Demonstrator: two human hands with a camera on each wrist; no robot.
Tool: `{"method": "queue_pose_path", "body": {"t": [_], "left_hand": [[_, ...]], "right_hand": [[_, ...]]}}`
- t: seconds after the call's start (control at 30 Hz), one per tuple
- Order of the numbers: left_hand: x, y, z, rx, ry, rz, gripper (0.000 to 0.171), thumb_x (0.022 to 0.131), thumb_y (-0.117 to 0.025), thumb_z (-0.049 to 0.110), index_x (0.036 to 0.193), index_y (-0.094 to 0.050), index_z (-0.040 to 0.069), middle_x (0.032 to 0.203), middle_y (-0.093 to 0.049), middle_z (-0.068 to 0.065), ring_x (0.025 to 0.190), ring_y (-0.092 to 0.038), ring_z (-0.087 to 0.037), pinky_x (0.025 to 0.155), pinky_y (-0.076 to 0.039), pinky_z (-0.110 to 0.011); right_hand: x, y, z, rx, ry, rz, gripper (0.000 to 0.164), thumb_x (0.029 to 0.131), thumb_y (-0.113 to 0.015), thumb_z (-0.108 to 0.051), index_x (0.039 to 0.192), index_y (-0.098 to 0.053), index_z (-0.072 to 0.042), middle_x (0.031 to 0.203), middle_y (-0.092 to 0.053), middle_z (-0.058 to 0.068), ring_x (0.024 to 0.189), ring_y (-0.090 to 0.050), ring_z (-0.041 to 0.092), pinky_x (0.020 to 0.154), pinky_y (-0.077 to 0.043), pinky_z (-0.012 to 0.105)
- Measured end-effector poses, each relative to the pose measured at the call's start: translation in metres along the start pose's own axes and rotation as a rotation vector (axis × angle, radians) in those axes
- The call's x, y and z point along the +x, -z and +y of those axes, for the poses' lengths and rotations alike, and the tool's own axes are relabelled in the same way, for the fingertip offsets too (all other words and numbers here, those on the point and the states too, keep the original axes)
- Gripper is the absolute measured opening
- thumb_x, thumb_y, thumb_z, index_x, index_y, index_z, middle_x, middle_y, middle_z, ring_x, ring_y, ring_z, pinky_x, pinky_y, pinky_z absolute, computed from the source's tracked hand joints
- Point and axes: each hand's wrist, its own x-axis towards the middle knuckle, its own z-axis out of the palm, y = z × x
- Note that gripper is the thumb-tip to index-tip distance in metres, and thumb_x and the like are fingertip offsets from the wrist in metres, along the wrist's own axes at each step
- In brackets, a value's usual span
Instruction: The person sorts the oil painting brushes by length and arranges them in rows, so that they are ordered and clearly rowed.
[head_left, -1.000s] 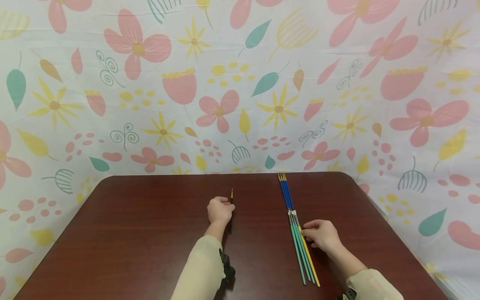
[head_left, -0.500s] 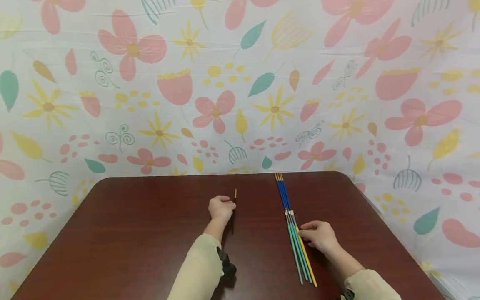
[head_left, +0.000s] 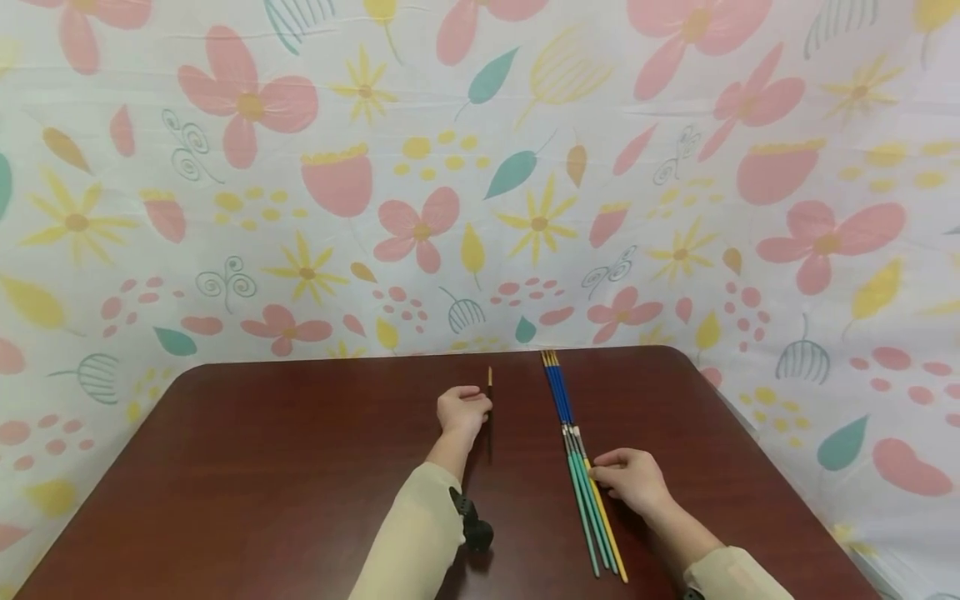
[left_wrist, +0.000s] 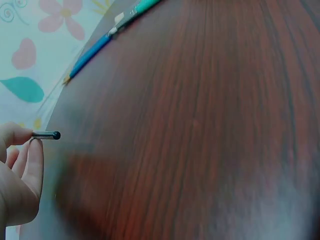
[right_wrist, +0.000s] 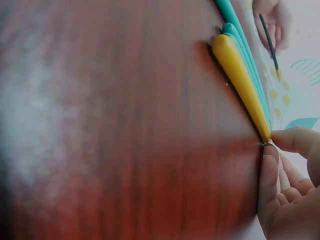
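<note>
My left hand (head_left: 462, 414) pinches a thin dark paintbrush (head_left: 491, 390) with a golden tip pointing to the table's far edge. In the left wrist view, the rounded dark end of that paintbrush (left_wrist: 48, 135) juts out from between thumb and fingers. My right hand (head_left: 636, 482) pinches a yellow paintbrush (head_left: 609, 527) just below its bristle end, seen closely in the right wrist view. The yellow handle (right_wrist: 241, 82) lies along several green paintbrushes (head_left: 582, 510), on their right side. Beyond their bristles, several blue paintbrushes (head_left: 559, 393) lie side by side, golden tips at the far edge.
The dark red-brown wooden table (head_left: 285, 483) has rounded far corners. Behind it hangs a white cloth (head_left: 420, 317) printed with flowers and leaves. A small black device (head_left: 474, 525) is strapped to my left wrist, over the pale sleeve (head_left: 412, 533).
My left hand has moved right with the dark paintbrush, closer to the blue ones. My right hand keeps its pinch on the yellow paintbrush. The head view has turned slightly.
</note>
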Motion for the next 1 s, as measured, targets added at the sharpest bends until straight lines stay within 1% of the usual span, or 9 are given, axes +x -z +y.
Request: {"method": "queue_pose_path", "body": {"t": [0.07,0.13,0.3,0.33,0.5,0.6,0.67,0.83,1.0], "left_hand": [[0.002,-0.005,0.000,-0.018,0.000,0.000,0.031,0.074,-0.069,-0.007,0.105,-0.066,-0.004,0.095,-0.071,-0.018,0.071,-0.067,-0.017,0.058,-0.056,-0.028],[0.003,-0.012,-0.001,-0.035,0.003,-0.009,0.031,0.074,-0.070,-0.007,0.105,-0.066,-0.004,0.094,-0.071,-0.018,0.071,-0.068,-0.017,0.058,-0.056,-0.028],[0.007,-0.039,-0.004,-0.075,0.025,-0.045,0.031,0.074,-0.071,-0.006,0.104,-0.066,-0.004,0.093,-0.072,-0.016,0.073,-0.069,-0.016,0.060,-0.057,-0.028],[0.007,-0.044,-0.004,-0.083,0.028,-0.043,0.030,0.074,-0.072,-0.005,0.104,-0.066,-0.004,0.093,-0.072,-0.015,0.073,-0.069,-0.017,0.060,-0.057,-0.029],[0.013,-0.063,-0.006,-0.147,0.039,0.010,0.028,0.075,-0.072,-0.007,0.101,-0.066,-0.003,0.090,-0.071,-0.015,0.074,-0.069,-0.020,0.064,-0.058,-0.032],[0.016,-0.073,-0.004,-0.187,0.044,0.047,0.028,0.074,-0.073,-0.008,0.100,-0.066,-0.004,0.088,-0.071,-0.014,0.071,-0.068,-0.019,0.063,-0.058,-0.032],[0.018,-0.080,-0.003,-0.199,0.045,0.066,0.028,0.073,-0.073,-0.009,0.099,-0.066,-0.005,0.086,-0.071,-0.014,0.068,-0.067,-0.018,0.061,-0.058,-0.032],[0.022,-0.097,-0.005,-0.209,0.051,0.118,0.026,0.069,-0.073,-0.013,0.094,-0.068,-0.005,0.080,-0.071,-0.013,0.061,-0.066,-0.017,0.056,-0.057,-0.032],[0.028,-0.113,-0.006,-0.256,0.045,0.150,0.027,0.066,-0.071,-0.019,0.090,-0.068,-0.007,0.075,-0.070,-0.015,0.058,-0.064,-0.018,0.052,-0.055,-0.032]], "right_hand": [[0.001,-0.002,-0.001,-0.001,0.004,-0.007,0.029,0.080,-0.072,-0.013,0.100,-0.066,0.007,0.083,-0.072,0.012,0.071,-0.066,0.017,0.060,-0.056,0.033],[0.002,-0.002,-0.001,-0.008,-0.006,-0.008,0.029,0.080,-0.072,-0.014,0.100,-0.067,0.006,0.082,-0.072,0.011,0.070,-0.065,0.016,0.060,-0.055,0.032],[0.003,0.001,0.000,-0.017,-0.051,-0.004,0.030,0.079,-0.073,-0.016,0.100,-0.067,0.005,0.082,-0.072,0.009,0.069,-0.065,0.014,0.059,-0.054,0.031],[0.004,0.002,0.000,-0.016,-0.056,-0.007,0.031,0.079,-0.073,-0.017,0.100,-0.067,0.005,0.082,-0.073,0.009,0.069,-0.065,0.014,0.059,-0.054,0.031],[0.007,-0.001,0.003,0.002,-0.071,-0.009,0.032,0.078,-0.074,-0.018,0.100,-0.068,0.005,0.082,-0.073,0.008,0.069,-0.065,0.014,0.060,-0.055,0.031],[0.008,-0.002,0.004,0.003,-0.080,-0.001,0.031,0.078,-0.074,-0.018,0.099,-0.068,0.004,0.081,-0.073,0.007,0.070,-0.065,0.014,0.060,-0.055,0.031],[0.008,-0.001,0.004,-0.001,-0.073,-0.012,0.032,0.078,-0.074,-0.018,0.099,-0.068,0.005,0.082,-0.073,0.008,0.070,-0.065,0.014,0.061,-0.055,0.032],[0.007,0.001,0.006,-0.006,-0.090,-0.028,0.032,0.079,-0.074,-0.020,0.100,-0.068,0.003,0.082,-0.072,0.007,0.073,-0.066,0.015,0.062,-0.056,0.033],[0.008,-0.001,0.005,-0.001,-0.100,-0.017,0.032,0.080,-0.074,-0.023,0.098,-0.069,0.003,0.081,-0.072,0.005,0.072,-0.066,0.015,0.061,-0.056,0.033]]}}
